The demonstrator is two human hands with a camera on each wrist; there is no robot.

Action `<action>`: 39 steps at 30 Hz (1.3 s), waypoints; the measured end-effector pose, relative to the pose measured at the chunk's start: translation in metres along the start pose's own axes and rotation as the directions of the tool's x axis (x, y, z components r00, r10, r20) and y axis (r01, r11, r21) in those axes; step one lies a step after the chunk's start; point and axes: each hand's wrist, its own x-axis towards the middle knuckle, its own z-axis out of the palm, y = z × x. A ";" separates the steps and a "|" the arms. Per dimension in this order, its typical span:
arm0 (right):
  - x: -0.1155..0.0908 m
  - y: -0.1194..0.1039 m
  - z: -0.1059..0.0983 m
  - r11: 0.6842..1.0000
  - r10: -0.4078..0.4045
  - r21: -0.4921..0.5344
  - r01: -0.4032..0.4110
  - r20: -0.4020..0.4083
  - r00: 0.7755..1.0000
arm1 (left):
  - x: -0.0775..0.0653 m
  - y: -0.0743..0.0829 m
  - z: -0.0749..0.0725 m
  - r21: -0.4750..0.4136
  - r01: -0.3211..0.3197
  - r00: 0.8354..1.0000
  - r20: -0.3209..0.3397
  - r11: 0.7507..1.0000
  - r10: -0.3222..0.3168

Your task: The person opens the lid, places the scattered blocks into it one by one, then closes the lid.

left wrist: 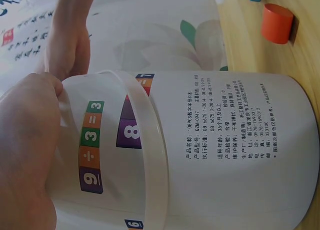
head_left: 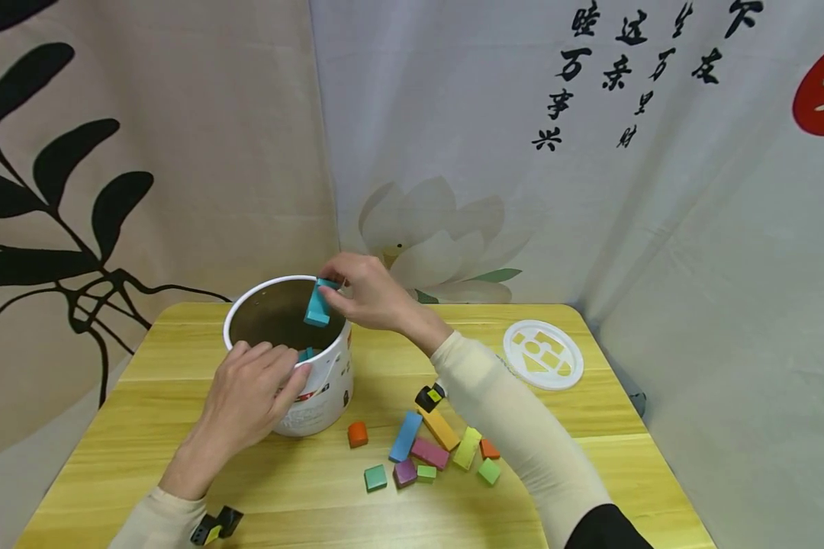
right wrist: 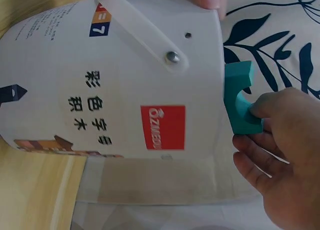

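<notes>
A teal arch block (head_left: 318,303) is pinched in my right hand (head_left: 371,293) at the mouth of the white bucket (head_left: 326,389). In the right wrist view, the arch block (right wrist: 240,107) has a round cutout, and my thumb presses it beside that curve. My left hand (head_left: 254,389) grips the near rim of the bucket, fingers over the edge and thumb along the outside. Just inside that rim, another teal piece (head_left: 306,354) shows. From the left wrist, the bucket (left wrist: 225,190) displays printed text and number tiles, with its pale handle strap (left wrist: 152,155) against the side.
To the right of the bucket lie several coloured wooden blocks, among them an orange cylinder (head_left: 358,435), a blue bar (head_left: 406,436) and a magenta bar (head_left: 430,453). A round white lid (head_left: 570,366) with shaped cutouts rests on the table's right side. Behind hangs a printed curtain (head_left: 453,137).
</notes>
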 end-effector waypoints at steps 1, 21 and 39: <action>0.002 -0.001 0.003 1.000 0.000 -0.018 0.000 0.015 1.000 | 0.000 0.000 0.000 0.001 -0.002 1.000 -0.002 1.000 0.002; 0.021 -0.012 0.029 0.993 0.075 -0.102 -0.056 0.190 0.979 | 0.001 -0.001 0.003 0.008 -0.004 1.000 -0.003 1.000 0.004; 0.008 -0.009 0.030 0.980 0.118 -0.190 -0.066 0.275 0.954 | -0.001 -0.001 0.001 0.014 -0.013 1.000 -0.017 1.000 0.013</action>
